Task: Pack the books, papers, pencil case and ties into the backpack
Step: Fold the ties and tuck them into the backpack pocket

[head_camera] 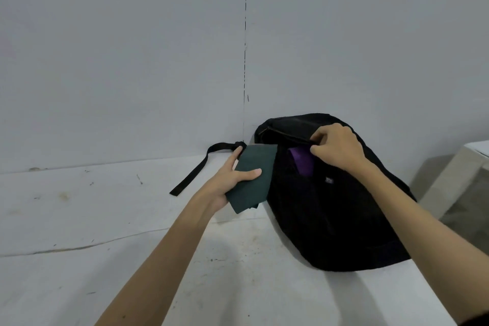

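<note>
A white table (79, 219) with small dark marks and scratches fills the bottom of the view, and it stands against a plain grey wall (119, 47). A thin dark line (245, 47) runs straight down the wall toward 12 o'clock. At 3 o'clock, past the table's edge, one pale piece of furniture (455, 172) shows; what it is cannot be told. There is one black backpack (330, 219) lying on the table, a little to the right of the middle, with its top near the wall. One black strap (193, 174) trails from it toward 9 o'clock. There are two ties. One purple tie (303, 161) sits inside the open top of the backpack. One dark green tie (251, 177), folded flat, is just beside the backpack on its left, touching the opening. The left hand (227, 182) holds the green tie, thumb on top and fingers under it. The right hand (338, 148) has its fingers curled and pinches the backpack's top edge, holding the opening up.
</note>
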{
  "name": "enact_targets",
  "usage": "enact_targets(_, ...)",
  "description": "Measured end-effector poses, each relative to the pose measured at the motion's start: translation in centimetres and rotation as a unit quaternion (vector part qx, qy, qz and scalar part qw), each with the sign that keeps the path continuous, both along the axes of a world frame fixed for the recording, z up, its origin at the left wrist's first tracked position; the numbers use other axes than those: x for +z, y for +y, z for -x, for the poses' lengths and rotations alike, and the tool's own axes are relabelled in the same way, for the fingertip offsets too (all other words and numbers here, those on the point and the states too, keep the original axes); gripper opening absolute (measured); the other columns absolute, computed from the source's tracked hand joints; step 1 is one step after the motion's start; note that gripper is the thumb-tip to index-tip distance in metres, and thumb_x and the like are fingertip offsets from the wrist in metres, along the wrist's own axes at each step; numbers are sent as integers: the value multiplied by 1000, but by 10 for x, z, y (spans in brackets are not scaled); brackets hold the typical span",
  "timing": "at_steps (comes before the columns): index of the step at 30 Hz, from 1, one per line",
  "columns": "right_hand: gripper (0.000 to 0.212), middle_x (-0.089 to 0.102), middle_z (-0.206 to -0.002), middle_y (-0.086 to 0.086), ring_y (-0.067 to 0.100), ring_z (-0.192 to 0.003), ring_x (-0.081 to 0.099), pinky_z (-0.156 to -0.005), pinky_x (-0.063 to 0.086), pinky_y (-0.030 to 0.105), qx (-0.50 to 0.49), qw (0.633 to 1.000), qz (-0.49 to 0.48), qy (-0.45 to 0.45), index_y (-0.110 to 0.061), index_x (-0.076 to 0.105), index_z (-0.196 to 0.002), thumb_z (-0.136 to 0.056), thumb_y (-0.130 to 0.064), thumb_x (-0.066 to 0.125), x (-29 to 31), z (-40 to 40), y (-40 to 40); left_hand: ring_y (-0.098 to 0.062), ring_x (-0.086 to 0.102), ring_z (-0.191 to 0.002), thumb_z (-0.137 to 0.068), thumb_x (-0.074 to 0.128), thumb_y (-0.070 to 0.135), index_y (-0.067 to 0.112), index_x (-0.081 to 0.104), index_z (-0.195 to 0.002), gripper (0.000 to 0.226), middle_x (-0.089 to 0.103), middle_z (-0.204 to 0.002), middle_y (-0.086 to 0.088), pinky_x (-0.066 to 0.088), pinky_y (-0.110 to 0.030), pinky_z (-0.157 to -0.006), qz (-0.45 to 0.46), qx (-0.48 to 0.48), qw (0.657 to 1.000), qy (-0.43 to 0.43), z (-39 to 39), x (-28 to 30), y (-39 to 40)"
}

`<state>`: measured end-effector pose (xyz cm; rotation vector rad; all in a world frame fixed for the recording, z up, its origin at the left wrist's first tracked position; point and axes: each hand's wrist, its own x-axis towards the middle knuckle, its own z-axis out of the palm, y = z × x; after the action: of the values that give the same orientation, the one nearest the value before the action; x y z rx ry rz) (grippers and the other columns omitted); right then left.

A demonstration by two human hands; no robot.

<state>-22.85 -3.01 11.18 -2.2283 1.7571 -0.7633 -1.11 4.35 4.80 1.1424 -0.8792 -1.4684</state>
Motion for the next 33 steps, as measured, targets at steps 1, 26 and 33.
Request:
enact_targets(1,19,63,-82,-2,23,-90,62,-74,47,30,9,1000,-13,-11,-19,69,-93,-76,-13,64,2,5,-3,-19,69,-87,-80,71,6,38,40,-134,70,63,-123,-1,56,-30,-62,4,-5,1000,4,5,0,-4)
enact_targets(26,14,58,-58,-11,5,-58,54,-70,50,26,272,960,-65,7,-17,60,-78,-70,-11,69,18,29,-50,-18,65,-85,-83,68,14,15,53,-132,51,66,-106,-6,57,-30,-67,-72,69,995,-2,62,14,-139)
enact_targets(33,14,58,-56,-10,10,-61,54,-75,53,32,291,954,-71,-2,-16,59,-79,-70,-10,67,15,29,-59,-16,68,-66,-94,51,16,12,63,-99,13,70,-76,-4,55,-24,-59,-8,86,989,117,78,-3,-160)
